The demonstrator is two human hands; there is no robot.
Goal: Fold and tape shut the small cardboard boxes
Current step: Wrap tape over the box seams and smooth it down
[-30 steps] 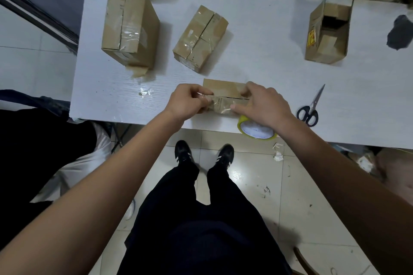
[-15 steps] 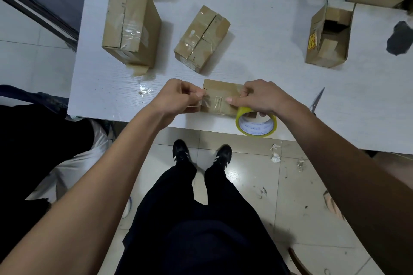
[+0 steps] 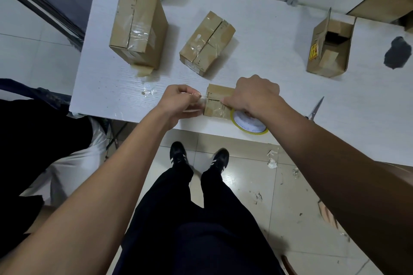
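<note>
4 cardboard boxes (image 3: 218,99) on table (image 3: 268,51); left hand (image 3: 181,105) pinches tape strip (image 3: 202,97), right hand (image 3: 254,96) grips 1 tape roll (image 3: 248,124).

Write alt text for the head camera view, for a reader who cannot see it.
Seen from above, a person's left hand pinches clear tape at the end of a small cardboard box while the right hand holds a tape roll. On the white table behind: two taped boxes, one open box and scissors.
</note>
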